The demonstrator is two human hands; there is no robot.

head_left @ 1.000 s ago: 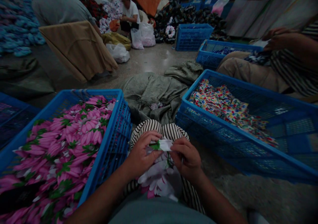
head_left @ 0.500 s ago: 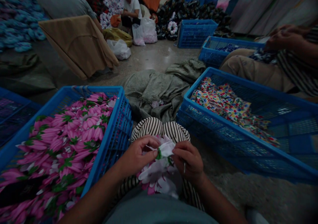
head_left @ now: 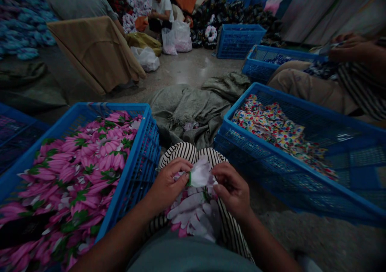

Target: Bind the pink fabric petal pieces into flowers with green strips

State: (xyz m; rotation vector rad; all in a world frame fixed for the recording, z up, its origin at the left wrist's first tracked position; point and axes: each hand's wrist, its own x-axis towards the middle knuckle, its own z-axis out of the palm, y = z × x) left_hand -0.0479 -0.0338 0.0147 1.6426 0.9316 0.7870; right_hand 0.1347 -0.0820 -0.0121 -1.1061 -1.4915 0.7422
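Note:
A white fabric flower (head_left: 201, 173) with a green edge is held up over my lap. My left hand (head_left: 173, 181) pinches it at the green edge between thumb and fingers. At its other side is my right hand (head_left: 233, 189), fingers curled and tips at the petal edge; its grip is partly hidden. More white and pink fabric flowers (head_left: 196, 213) lie in my lap below, on striped trousers (head_left: 181, 151).
On my left stands a blue crate (head_left: 147, 115) heaped with pink and green fabric flowers (head_left: 90, 159). To the right, another blue crate (head_left: 256, 133) holds colourful printed fabric pieces (head_left: 271, 123). Grey-green sacking (head_left: 187, 103) covers the floor ahead. A co-worker's knee (head_left: 313, 83) is beyond the right crate.
The white flower is spread more openly and turned up. My right hand's thumb and forefinger have parted somewhat; the thin metal piece that stuck out below that hand no longer shows.

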